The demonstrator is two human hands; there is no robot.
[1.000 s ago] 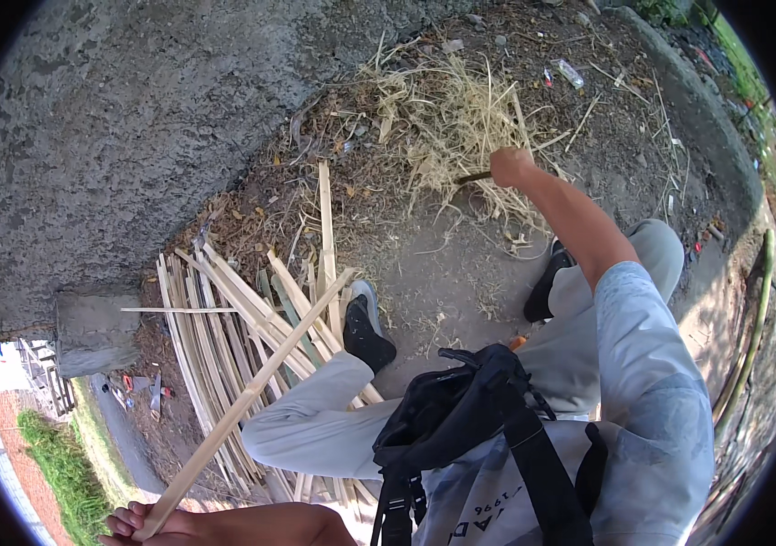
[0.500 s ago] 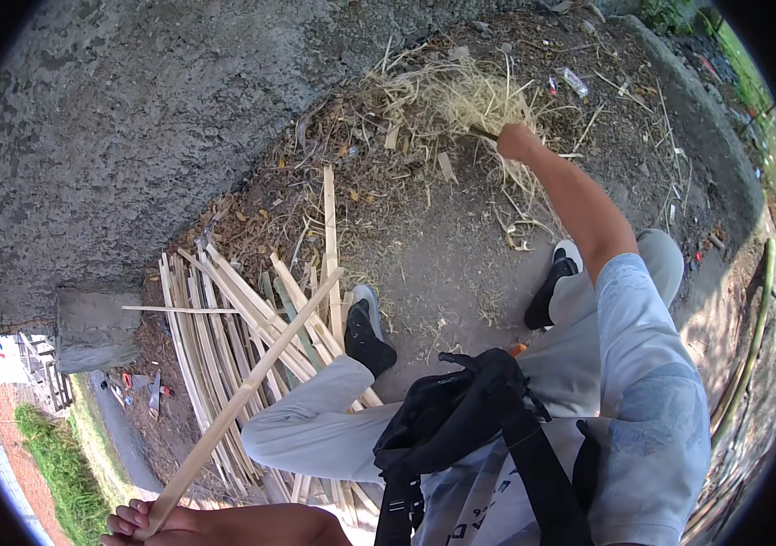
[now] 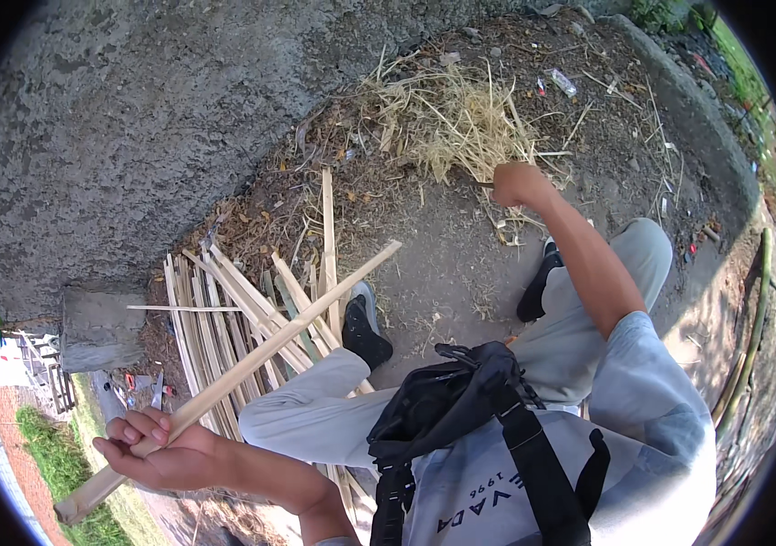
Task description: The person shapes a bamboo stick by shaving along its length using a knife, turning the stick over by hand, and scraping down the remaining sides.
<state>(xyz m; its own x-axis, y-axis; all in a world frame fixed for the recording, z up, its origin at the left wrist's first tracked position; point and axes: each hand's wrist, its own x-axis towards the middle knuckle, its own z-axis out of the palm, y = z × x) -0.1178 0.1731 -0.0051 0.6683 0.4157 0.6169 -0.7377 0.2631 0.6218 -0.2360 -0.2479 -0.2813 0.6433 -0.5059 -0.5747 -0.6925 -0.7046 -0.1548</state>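
Bare dirt ground (image 3: pixel 461 273) outdoors; my left hand (image 3: pixel 165 446) grips a bamboo slat (image 3: pixel 269 341), my right hand (image 3: pixel 517 182) fisted far in straw (image 3: pixel 451 118).

surface: bare dirt ground (image 3: pixel 461 264) | on it: split bamboo strips pile (image 3: pixel 224 337), dry straw heap (image 3: pixel 451 118), scattered litter

small clear wrapper (image 3: pixel 562 82), dirt beside straw (image 3: pixel 461 118)

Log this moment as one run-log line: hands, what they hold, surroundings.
left hand: grips long bamboo strip | right hand: fisted at straw pile, contents unseen | pile of strips by left shoe
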